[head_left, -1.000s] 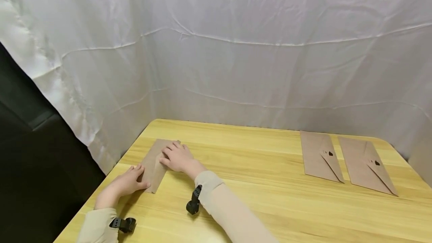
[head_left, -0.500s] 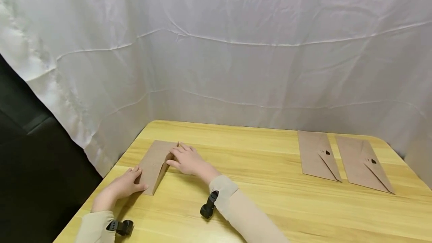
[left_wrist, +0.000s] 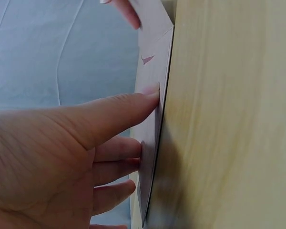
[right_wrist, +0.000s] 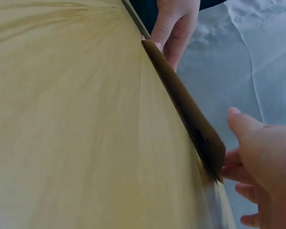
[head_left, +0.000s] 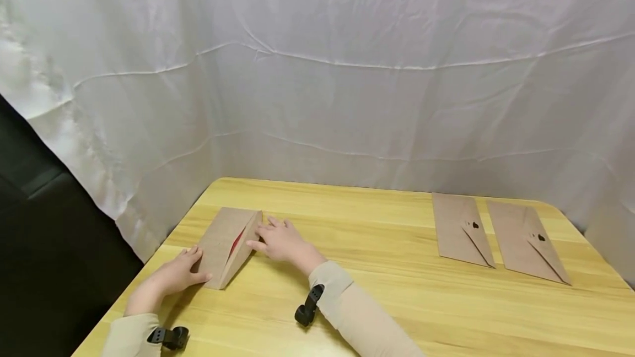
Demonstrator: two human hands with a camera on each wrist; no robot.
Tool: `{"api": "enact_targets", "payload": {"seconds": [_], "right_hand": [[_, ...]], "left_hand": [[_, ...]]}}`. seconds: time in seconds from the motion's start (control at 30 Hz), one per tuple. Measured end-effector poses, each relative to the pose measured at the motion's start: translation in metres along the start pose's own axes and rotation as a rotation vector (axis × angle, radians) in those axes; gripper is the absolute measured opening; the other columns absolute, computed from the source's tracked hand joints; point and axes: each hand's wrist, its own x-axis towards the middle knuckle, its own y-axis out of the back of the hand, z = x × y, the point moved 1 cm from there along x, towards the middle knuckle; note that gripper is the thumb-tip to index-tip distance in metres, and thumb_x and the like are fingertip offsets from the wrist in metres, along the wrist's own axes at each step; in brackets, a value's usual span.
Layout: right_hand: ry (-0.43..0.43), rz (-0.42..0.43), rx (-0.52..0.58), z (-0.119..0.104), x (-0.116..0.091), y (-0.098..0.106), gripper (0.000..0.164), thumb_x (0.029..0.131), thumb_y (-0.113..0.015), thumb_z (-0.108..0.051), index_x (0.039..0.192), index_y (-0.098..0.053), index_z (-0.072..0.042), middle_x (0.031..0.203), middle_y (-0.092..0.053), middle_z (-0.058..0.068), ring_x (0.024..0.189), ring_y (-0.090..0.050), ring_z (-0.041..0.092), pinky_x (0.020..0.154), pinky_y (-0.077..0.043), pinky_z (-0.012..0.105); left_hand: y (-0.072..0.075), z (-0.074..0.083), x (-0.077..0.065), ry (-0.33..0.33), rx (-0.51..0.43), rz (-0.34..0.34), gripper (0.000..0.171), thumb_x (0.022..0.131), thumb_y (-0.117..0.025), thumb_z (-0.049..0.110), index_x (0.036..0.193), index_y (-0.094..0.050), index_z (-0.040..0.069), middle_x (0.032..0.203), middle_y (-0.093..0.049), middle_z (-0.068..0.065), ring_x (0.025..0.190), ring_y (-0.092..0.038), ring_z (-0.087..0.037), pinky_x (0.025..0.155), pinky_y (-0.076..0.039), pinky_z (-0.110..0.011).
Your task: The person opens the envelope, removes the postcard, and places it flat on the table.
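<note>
A brown paper envelope [head_left: 218, 238] lies at the left of the table. Its long right-hand flap [head_left: 243, 255] stands partly raised, and a red slit of its inside shows. My left hand [head_left: 171, 277] rests at the envelope's left side, with thumb and fingertips on the paper. In the left wrist view, that thumb touches the near part of the envelope [left_wrist: 150, 76]. My right hand [head_left: 288, 244] has its fingers at the flap's outer edge. From the right wrist view, its thumb stands apart from the flap [right_wrist: 188, 107], while the fingertips are partly hidden behind it.
Two more brown envelopes, a nearer-to-middle one [head_left: 453, 227] and a far-right one [head_left: 516, 236], lie on the wooden table [head_left: 357, 236] at the right, each with a dark mark on its flap. White cloth [head_left: 317, 103] hangs behind and at the left.
The envelope's flap has come up from lying flat, and red now shows beneath it. My right hand has moved to the right with the flap; my left hand stays at the envelope.
</note>
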Motion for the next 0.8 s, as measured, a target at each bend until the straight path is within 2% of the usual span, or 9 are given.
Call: {"api": "enact_targets", "payload": {"seconds": [0.37,0.6,0.8], "right_hand": [[-0.081,-0.067,-0.087,-0.005,-0.005,-0.005,0.065,0.095,-0.047,-0.06,0.15,-0.038,-0.027,0.159,-0.032,-0.009,0.153,-0.015,0.016,0.122,-0.02,0.051],[-0.093,-0.069,-0.078,-0.005,-0.002,-0.007,0.066,0.094,-0.047,-0.06,0.151,-0.037,-0.028,0.159,-0.031,-0.009,0.152,-0.016,0.015,0.122,-0.019,0.052],[-0.092,-0.068,-0.072,-0.006,-0.001,-0.008,0.065,0.094,-0.048,-0.061,0.15,-0.038,-0.029,0.159,-0.031,-0.01,0.152,-0.016,0.015,0.122,-0.019,0.051]], "left_hand": [[-0.004,-0.001,0.001,0.003,-0.014,0.003,0.092,0.088,-0.066,0.046,0.144,-0.029,-0.017,0.149,-0.021,-0.041,0.137,-0.017,-0.062,0.105,-0.023,-0.075],[-0.005,0.0,0.0,0.004,0.024,0.025,0.089,0.089,-0.065,0.047,0.143,-0.031,-0.016,0.149,-0.022,-0.041,0.137,-0.018,-0.061,0.099,-0.02,-0.081],[-0.01,0.01,0.002,-0.025,0.053,0.069,0.085,0.087,-0.069,0.043,0.143,-0.037,-0.013,0.148,-0.029,-0.039,0.138,-0.023,-0.058,0.1,-0.022,-0.08]]}}
